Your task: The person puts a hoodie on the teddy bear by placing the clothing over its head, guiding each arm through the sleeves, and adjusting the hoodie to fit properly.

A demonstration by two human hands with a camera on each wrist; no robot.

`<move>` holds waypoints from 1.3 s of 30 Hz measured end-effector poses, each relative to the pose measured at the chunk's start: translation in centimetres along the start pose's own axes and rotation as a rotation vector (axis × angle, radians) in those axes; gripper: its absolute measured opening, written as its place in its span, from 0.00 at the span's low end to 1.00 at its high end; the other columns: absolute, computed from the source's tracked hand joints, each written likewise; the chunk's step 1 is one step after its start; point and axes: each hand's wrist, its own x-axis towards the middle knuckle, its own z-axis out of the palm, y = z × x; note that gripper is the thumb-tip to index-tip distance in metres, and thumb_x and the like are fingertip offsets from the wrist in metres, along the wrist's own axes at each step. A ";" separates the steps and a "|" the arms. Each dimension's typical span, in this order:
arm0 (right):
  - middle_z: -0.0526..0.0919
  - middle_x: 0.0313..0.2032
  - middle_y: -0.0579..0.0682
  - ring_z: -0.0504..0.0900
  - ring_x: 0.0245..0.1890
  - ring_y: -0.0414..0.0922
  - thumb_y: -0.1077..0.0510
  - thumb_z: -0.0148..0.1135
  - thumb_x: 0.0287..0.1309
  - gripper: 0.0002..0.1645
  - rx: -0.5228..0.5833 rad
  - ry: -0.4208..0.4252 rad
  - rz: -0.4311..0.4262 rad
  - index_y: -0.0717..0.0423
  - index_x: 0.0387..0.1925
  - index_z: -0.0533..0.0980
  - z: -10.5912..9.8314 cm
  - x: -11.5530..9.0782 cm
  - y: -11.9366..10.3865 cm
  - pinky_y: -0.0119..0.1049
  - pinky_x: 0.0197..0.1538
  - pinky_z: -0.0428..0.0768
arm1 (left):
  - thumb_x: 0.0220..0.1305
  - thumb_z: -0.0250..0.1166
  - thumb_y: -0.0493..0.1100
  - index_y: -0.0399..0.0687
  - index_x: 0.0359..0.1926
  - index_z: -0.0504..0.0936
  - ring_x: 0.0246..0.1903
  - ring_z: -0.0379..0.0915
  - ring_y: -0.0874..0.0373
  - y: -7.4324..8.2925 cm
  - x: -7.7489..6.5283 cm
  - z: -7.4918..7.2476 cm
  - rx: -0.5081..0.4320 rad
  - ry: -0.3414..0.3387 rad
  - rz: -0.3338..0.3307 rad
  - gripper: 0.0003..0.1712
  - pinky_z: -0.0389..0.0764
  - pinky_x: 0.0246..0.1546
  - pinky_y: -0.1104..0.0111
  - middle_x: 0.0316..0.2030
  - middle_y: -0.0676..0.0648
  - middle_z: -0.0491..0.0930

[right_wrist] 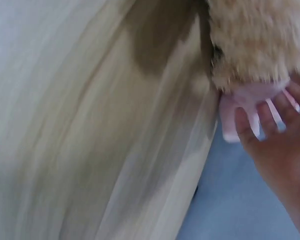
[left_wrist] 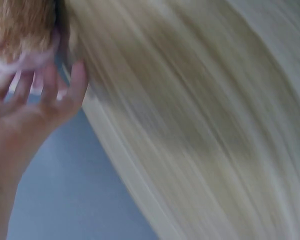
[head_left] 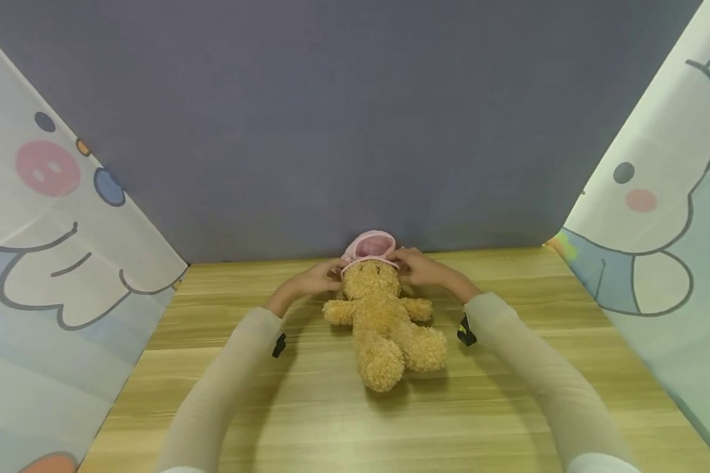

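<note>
Lying just below the middle of the head view, one tan plush bear (head_left: 377, 315) rests on one wood-grain tabletop (head_left: 307, 420); its two arms spread sideways and its two legs point toward the bottom of the frame; one pink hat (head_left: 371, 251) sits against the top of its head, its round opening showing; two hands flank the hat, apart from each other; the left hand (head_left: 318, 277), left of centre, comes in with bent fingers and grips the hat's edge; the right hand (head_left: 421, 268), right of centre, mirrors it, fingers curled on the opposite edge; in both wrist views several fingers spread along the pink brim, though the thumbs are hard to make out; two pale sleeves, the left sleeve (head_left: 219, 387) and the right sleeve (head_left: 544, 374), slant inward from the lower corners; two cartoon panels, the left panel (head_left: 94, 249) and the right panel (head_left: 639, 164), flank one grey backdrop (head_left: 355, 131) across the top.
</note>
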 end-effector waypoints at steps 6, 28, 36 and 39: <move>0.81 0.51 0.57 0.75 0.54 0.57 0.68 0.75 0.38 0.41 -0.061 -0.022 -0.042 0.65 0.61 0.74 0.2 -0.5 -0.3 0.57 0.66 0.64 | 0.63 0.70 0.33 0.31 0.63 0.70 0.55 0.76 0.39 -0.4 0.0 0.5 0.080 -0.018 0.071 0.30 0.80 0.57 0.53 0.53 0.34 0.76; 0.72 0.32 0.51 0.69 0.31 0.44 0.71 0.56 0.61 0.10 0.185 0.177 0.222 0.61 0.44 0.73 2.6 0.6 -0.7 0.38 0.38 0.72 | 0.58 0.67 0.26 0.41 0.44 0.79 0.30 0.72 0.51 1.2 1.1 4.2 0.384 0.421 -0.077 0.14 0.73 0.28 0.63 0.32 0.42 0.79; 0.76 0.58 0.67 0.77 0.52 0.58 0.49 0.66 0.66 0.42 0.146 -0.087 0.216 0.68 0.71 0.64 -1.2 2.2 -2.1 0.54 0.56 0.76 | 0.68 0.64 0.35 0.33 0.49 0.69 0.30 0.66 0.57 2.1 0.9 1.3 0.043 0.095 0.026 0.15 0.72 0.33 0.67 0.33 0.44 0.69; 0.83 0.43 0.61 0.79 0.34 0.48 0.46 0.70 0.63 0.42 0.051 -0.121 0.233 0.66 0.70 0.68 -1.4 3.0 -2.3 0.44 0.45 0.79 | 0.69 0.67 0.43 0.34 0.58 0.67 0.26 0.64 0.62 2.9 1.2 1.1 0.050 0.055 0.038 0.26 0.72 0.31 0.69 0.34 0.43 0.73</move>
